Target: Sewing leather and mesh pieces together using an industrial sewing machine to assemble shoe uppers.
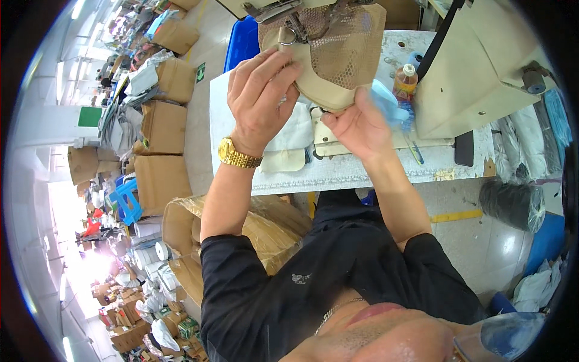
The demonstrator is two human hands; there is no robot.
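Observation:
A beige sewn piece with a mesh panel point(347, 57) and a smooth fabric border lies under the needle area of a sewing machine point(301, 24). A metal ring point(287, 36) sits on a short strap at its left side. My left hand point(262, 87), with a gold watch on the wrist, grips the left border just below the ring, its fingers bent over the fabric. At the lower right edge, my right hand point(365, 123) pinches the border between thumb and fingers. The fabric covers part of the fingertips of this hand.
The machine's cream body point(476, 72) rises at the right of the white worktable point(338, 172). Beside it stand a bottle point(405, 81) and a light blue plastic item point(386, 102); a dark phone point(464, 149) lies near the front edge. Cardboard boxes point(161, 184) line the left.

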